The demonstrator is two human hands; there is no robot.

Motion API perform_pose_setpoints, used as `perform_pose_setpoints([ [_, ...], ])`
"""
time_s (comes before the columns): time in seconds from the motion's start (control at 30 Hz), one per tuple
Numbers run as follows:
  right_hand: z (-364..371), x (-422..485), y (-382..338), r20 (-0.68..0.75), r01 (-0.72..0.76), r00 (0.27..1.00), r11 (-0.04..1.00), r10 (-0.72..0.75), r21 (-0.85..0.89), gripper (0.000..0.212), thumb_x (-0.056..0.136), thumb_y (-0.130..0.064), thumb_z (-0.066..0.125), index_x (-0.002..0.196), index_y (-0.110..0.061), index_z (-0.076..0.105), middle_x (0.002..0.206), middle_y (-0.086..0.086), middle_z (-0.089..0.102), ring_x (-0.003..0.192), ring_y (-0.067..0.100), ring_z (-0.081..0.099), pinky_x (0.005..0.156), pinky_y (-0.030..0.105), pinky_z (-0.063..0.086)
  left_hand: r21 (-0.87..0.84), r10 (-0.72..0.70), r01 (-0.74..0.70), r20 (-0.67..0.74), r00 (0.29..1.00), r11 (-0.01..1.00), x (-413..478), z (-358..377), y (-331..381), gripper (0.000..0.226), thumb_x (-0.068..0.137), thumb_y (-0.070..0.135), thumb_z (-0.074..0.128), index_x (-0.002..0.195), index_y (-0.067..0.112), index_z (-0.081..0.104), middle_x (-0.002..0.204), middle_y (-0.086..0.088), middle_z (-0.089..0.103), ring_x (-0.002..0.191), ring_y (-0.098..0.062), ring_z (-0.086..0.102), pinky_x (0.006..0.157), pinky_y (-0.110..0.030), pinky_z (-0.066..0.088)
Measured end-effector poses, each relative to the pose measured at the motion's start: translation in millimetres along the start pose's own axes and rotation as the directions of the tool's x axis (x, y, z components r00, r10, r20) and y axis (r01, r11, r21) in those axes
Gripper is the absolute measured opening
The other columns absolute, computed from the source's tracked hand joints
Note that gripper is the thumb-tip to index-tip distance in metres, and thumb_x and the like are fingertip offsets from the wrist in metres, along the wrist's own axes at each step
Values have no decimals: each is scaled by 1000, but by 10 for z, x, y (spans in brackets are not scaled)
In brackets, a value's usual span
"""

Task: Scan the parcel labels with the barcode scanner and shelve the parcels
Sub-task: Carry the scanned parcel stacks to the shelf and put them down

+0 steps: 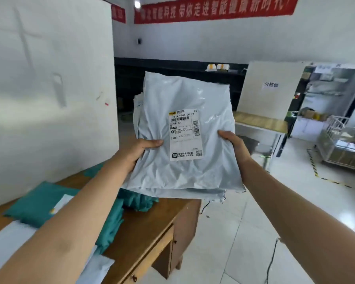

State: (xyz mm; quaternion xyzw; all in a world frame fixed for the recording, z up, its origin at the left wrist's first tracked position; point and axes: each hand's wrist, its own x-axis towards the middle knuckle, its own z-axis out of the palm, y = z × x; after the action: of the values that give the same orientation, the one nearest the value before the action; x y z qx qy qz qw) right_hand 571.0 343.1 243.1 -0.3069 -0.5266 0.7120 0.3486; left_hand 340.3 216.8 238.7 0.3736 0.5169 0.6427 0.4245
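Two bare forearms, the left forearm (pixel 70 222) and the right forearm (pixel 295 212), reach from the lower corners toward the centre. There both hands hold up a stack of parcels (pixel 213 193) in pale grey plastic bags, raised in the air above the far end of a wooden desk (pixel 152 226) with its face turned toward the camera. The left hand (pixel 139 149) grips the stack's left edge, thumb laid flat on the top parcel (pixel 184 95) just beside its label (pixel 184 134), the remaining fingers hidden behind the bags. The right hand (pixel 234 143) grips the right edge in the same way, thumb in front, fingers out of sight behind. The label, white with barcodes, a square code and the printed mark C989, faces the camera and lies between the two thumbs. Edges of further grey bags show at the stack's left side and bottom. On the desk lie teal parcels (pixel 39 203), one bearing a white label, and pale parcels (pixel 6 242) at the lower left; a drawer (pixel 152 261) with a knob is set in the desk front. A white partition (pixel 49 68) stands behind the desk. Background: a red banner (pixel 213 9) on the wall, a table (pixel 260 121) backed by a white board (pixel 271 85) carrying a paper sign, shelves (pixel 326 83), a wire cart (pixel 346 140) and striped tape (pixel 314 169) on the tiled floor.
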Motion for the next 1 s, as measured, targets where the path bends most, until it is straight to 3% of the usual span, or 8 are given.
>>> perform_pose_setpoints([
  [0.1, -886, 142, -359, -85, 61, 995, 998, -59, 20, 55, 75, -38, 68, 122, -10, 62, 111, 17, 71, 100, 37, 67, 98, 51, 48, 17, 65, -65, -3, 998, 998, 601, 912, 0, 50, 68, 2, 77, 115, 9, 62, 106, -13, 71, 91, -29, 70, 83, -40, 56],
  [0.2, -1628, 302, -660, -138, 112, 985, 993, -107, 33, 39, 83, -34, 62, 113, -10, 65, 104, 16, 71, 96, 35, 65, 100, 50, 47, 20, 103, -104, 50, 993, 994, 1132, 1662, -15, 46, 71, -2, 76, 113, 10, 62, 101, -10, 71, 88, -25, 70, 70, -32, 56],
  [0.37, -2668, 823, -920, -200, 140, 972, 988, -124, 66, 43, 80, -36, 65, 116, -12, 64, 98, 15, 72, 93, 35, 66, 103, 53, 44, 20, 89, -93, 160, 983, 995, 2031, 2520, -186, 59, 70, 0, 77, 125, 9, 58, 111, -13, 70, 99, -32, 68, 88, -47, 53],
  [0.53, -3375, 1713, -1179, -215, 173, 963, 984, -161, 42, 53, 73, -35, 70, 119, -11, 62, 104, 16, 71, 97, 36, 65, 101, 52, 46, 15, 118, -123, 186, 975, 992, 3155, 3028, -350, 55, 70, 0, 76, 122, 6, 60, 108, -15, 71, 98, -33, 68, 89, -48, 53],
  [0.63, -3726, 2374, -1441, -220, 214, 955, 976, -201, 41, 38, 80, -32, 65, 113, -12, 63, 99, 15, 73, 93, 35, 66, 98, 51, 48, 1, 146, -148, 185, 972, 989, 3958, 3281, -336, 60, 69, -2, 75, 125, 6, 58, 110, -15, 70, 98, -33, 68, 92, -50, 51],
  [0.8, -4329, 3379, -1903, -224, 243, 948, 969, -227, 46, 37, 83, -31, 62, 116, -13, 64, 96, 14, 73, 84, 33, 68, 86, 43, 53, -29, 170, -168, 201, 965, 985, 5138, 3774, -227, 58, 69, -4, 73, 124, 6, 58, 106, -13, 71, 91, -28, 70, 81, -40, 55],
  [1.0, -5049, 4610, -2188, -185, 233, 959, 970, -216, 74, 26, 86, -28, 59, 105, -12, 66, 81, 10, 75, 69, 27, 71, 74, 37, 53, -24, 198, -197, 185, 963, 980, 6411, 4198, -352, 74, 58, 3, 77, 128, 8, 54, 115, -16, 68, 104, -35, 66, 89, -48, 53],
])
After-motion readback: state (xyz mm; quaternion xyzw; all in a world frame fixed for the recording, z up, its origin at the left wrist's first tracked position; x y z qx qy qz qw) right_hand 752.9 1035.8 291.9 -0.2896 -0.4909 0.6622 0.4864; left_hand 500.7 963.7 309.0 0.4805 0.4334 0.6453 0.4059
